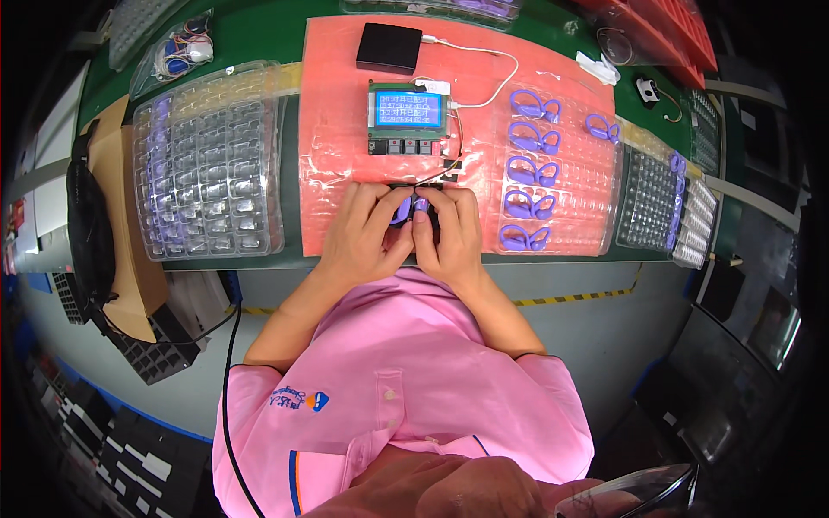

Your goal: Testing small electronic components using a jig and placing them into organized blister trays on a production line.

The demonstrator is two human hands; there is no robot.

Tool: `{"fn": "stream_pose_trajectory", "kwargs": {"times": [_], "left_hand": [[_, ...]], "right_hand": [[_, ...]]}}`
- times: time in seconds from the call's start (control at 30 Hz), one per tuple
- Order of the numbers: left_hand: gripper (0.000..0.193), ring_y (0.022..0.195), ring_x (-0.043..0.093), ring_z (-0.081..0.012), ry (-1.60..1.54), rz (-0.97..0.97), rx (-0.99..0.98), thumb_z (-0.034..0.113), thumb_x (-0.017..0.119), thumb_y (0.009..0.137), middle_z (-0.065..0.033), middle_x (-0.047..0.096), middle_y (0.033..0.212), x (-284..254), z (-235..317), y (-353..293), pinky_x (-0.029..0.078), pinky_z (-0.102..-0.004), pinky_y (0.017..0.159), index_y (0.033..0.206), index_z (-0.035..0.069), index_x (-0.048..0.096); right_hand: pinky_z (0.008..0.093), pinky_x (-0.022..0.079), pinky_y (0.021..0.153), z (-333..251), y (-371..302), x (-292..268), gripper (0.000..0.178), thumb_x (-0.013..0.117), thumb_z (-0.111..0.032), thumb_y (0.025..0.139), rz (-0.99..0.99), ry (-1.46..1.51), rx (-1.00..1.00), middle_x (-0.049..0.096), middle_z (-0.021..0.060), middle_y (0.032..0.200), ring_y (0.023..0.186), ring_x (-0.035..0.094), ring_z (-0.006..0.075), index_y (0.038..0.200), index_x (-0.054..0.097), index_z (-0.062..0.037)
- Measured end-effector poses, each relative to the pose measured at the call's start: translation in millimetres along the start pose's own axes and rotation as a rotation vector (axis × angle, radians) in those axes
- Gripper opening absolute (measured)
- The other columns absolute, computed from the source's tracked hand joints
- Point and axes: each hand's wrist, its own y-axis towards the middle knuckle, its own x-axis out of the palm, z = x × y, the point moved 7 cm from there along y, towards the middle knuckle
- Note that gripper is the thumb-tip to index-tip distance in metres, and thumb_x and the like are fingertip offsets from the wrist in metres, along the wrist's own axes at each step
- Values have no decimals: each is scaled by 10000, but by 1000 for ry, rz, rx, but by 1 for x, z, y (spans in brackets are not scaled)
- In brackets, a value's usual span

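Note:
At the front middle of the pink mat (332,112), my left hand (367,229) is closed with its thumb and fingers on a purple ear-hook earbud (402,211). Right beside it, my right hand (447,229) pinches a second purple earbud (420,205). Both earbuds are at a small black fixture (401,186), mostly covered by my fingers. A thin cable runs from it to a circuit board with a lit blue display (408,110) and a row of buttons. On the mat's right, a clear tray (566,220) carries several purple ear-hook earbuds (528,205).
A black box (389,48) joins the display board by a white cable (509,56). Stacked clear trays (207,173) lie left, more trays (648,203) right. A bag of wired parts (184,52) and red bins (652,30) sit farther back. A cardboard box (129,198) stands at the left.

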Motion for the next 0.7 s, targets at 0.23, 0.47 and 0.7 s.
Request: {"fn": "stream_pose_trajectory", "kwargs": {"times": [0.23, 0.47, 0.7], "left_hand": [[414, 935, 590, -380, -95, -12, 3, 80, 789, 822, -170, 601, 1096, 0, 2, 4, 511, -469, 795, 1212, 3, 674], [358, 941, 600, -367, -74, -18, 47, 9, 795, 836, -170, 622, 1039, -3, 3, -2, 502, -445, 810, 1170, 6, 665], [349, 908, 578, -254, -165, 22, -14, -18, 766, 890, -116, 633, 1056, -12, 3, -4, 478, -362, 785, 1229, 1, 686]], "right_hand": [[467, 509, 815, 1, 1, -6, 276, 714, -73, 937, -4, -2, -21, 618, 211, 1053, 937, 599, 393, 1187, 658, 29], [462, 511, 815, 2, 0, -4, 278, 743, -77, 916, 29, 85, -9, 609, 204, 1015, 932, 610, 397, 1148, 618, 7], [453, 520, 821, -4, 2, -28, 247, 756, -50, 914, 39, 240, 57, 643, 175, 1005, 906, 632, 369, 1134, 655, -5]]}}
